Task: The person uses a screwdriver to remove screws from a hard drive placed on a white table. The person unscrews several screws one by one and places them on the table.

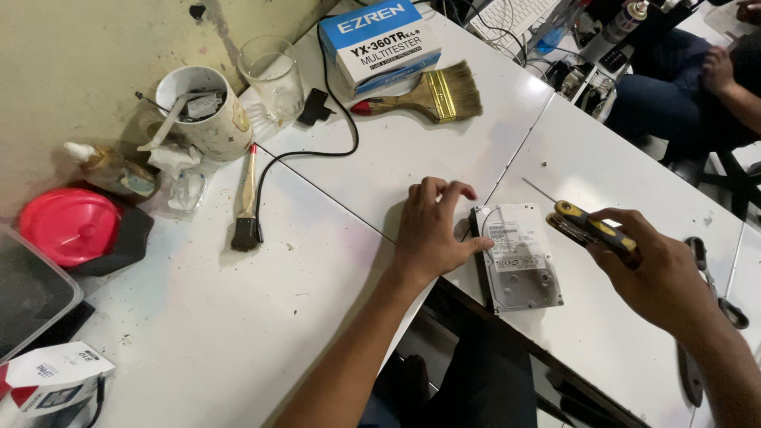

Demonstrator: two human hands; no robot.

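A blue and white cardboard box (pixel 380 41) lies at twelve o'clock on the white table (pixel 238 317), with a wide paintbrush (pixel 432 95) just beside it at its five o'clock. At ten o'clock stand a clear glass (pixel 273 75) and a white mug (pixel 204 111) stuffed with odds and ends, a small dark-bristled brush (pixel 247 204) lying below them and a black cable (pixel 317 150) curving past. A red lid (pixel 70 226) sits at nine o'clock, and scissors (pixel 717 281) lie at three o'clock.
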